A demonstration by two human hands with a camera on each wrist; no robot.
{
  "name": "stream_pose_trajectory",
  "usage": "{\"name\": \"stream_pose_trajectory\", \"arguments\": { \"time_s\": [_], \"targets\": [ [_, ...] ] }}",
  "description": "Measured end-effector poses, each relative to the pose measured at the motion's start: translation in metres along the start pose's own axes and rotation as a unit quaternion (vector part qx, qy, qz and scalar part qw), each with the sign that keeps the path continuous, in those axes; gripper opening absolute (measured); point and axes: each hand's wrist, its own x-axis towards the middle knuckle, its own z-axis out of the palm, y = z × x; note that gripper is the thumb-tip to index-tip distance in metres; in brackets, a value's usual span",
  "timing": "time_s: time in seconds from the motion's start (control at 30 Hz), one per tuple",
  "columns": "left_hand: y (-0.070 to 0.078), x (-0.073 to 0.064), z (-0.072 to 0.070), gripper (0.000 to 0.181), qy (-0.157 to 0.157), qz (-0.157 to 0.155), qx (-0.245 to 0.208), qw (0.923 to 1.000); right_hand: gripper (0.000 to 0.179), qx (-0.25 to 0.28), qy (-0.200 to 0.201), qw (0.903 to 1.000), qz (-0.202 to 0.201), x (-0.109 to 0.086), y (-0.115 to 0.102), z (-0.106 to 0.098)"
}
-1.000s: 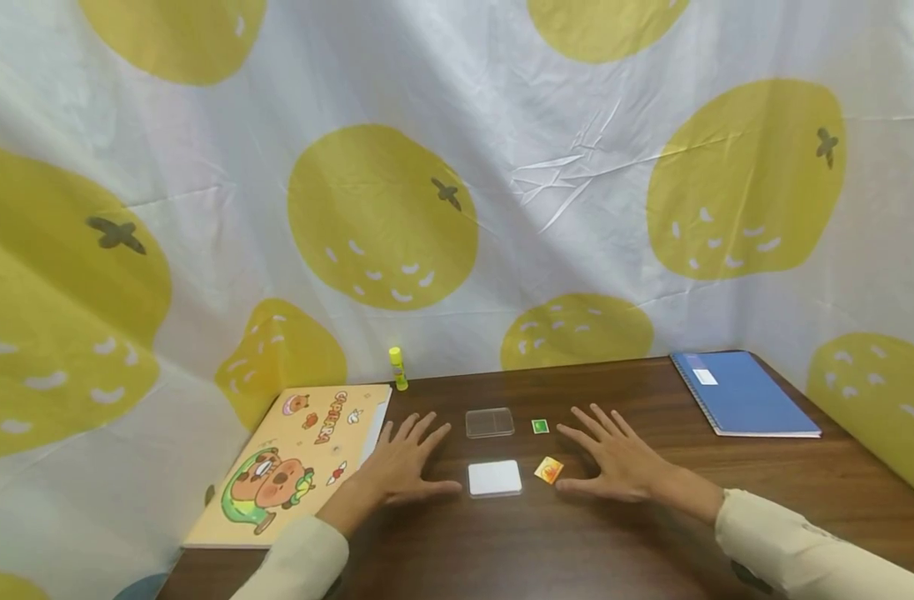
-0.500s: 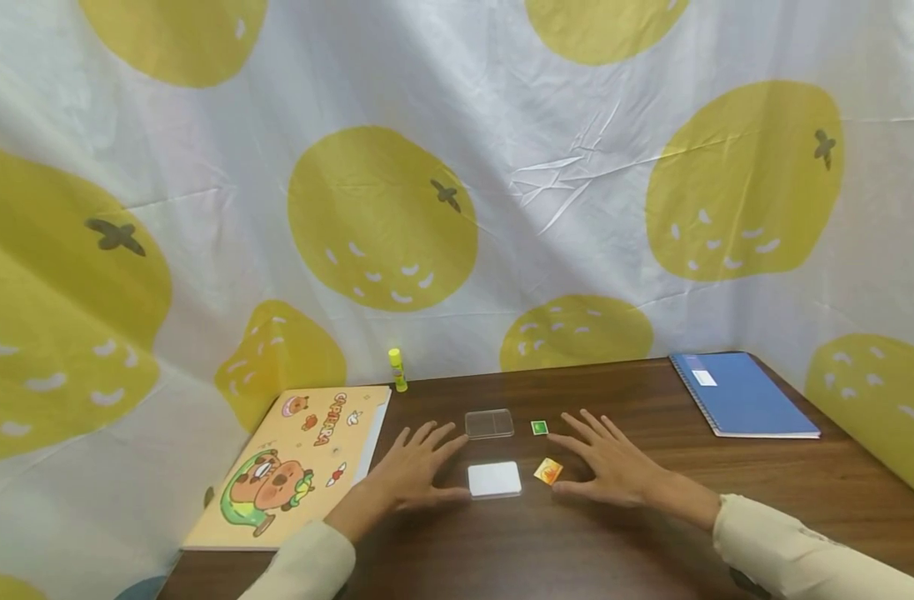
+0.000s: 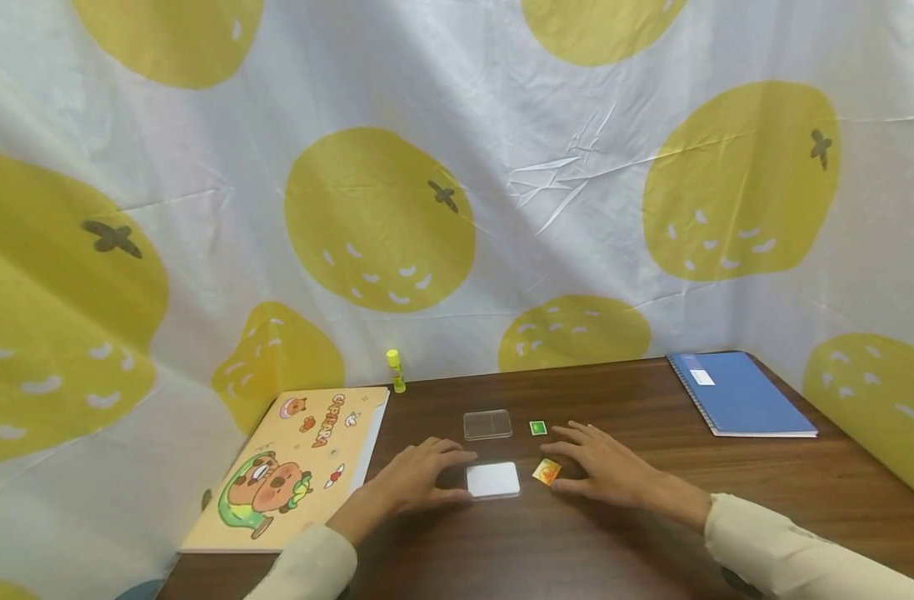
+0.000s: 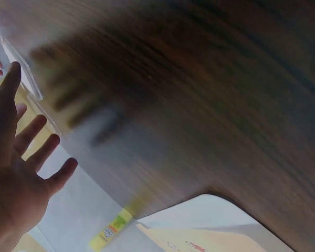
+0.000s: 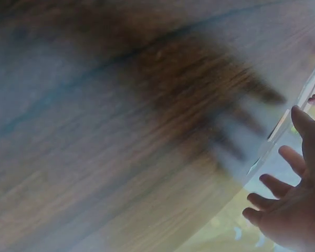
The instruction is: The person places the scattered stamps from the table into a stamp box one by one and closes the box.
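In the head view my left hand (image 3: 419,477) hovers just left of a flat white rectangular piece in a shallow clear case (image 3: 492,480). Its thumb tip is right at the case's edge, and nothing shows in its grasp. Behind the case lies an empty-looking clear plastic tray or lid (image 3: 488,424). My right hand (image 3: 612,468) is beside a small orange square (image 3: 546,472), thumb and forefinger on either side of its right edge. A small green square with a white border (image 3: 537,428) sits beyond those fingertips. Both wrist views show fingers spread and relaxed, casting shadows on the table.
A cream folder with capybara drawings (image 3: 292,467) lies at the left. Behind it stands a yellow glue stick (image 3: 396,372). A blue spiral notebook (image 3: 745,396) lies at the back right. A curtain with yellow fruit prints (image 3: 576,208) closes off the brown wooden table (image 3: 524,550).
My left hand has come right and toward me, up to the white piece, its fingers bending more. My right hand has shifted slightly left and lower, fingers drawn closer together. The objects stay put.
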Motion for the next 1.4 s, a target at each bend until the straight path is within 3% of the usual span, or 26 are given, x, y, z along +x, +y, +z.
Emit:
{"name": "stream_pose_trajectory", "arguments": {
  "time_s": [0.23,0.6,1.0,1.4],
  "targets": [
    [0.003,0.002,0.002,0.049,0.003,0.000,-0.036,0.9994,0.043,0.016,-0.004,0.9995,-0.028,0.006,0.001,0.002],
    [0.004,0.005,0.006,0.042,0.002,-0.016,-0.040,0.9991,0.026,0.021,-0.024,0.9967,-0.074,0.015,0.002,0.001],
    [0.006,0.004,0.007,0.040,-0.004,-0.041,-0.046,0.9981,0.026,0.016,-0.037,0.9983,-0.042,0.017,0.003,0.001],
    [0.006,0.009,0.008,0.039,-0.012,-0.046,-0.037,0.9982,0.022,0.032,-0.047,0.9972,-0.050,0.020,0.004,-0.003]
  ]
}}
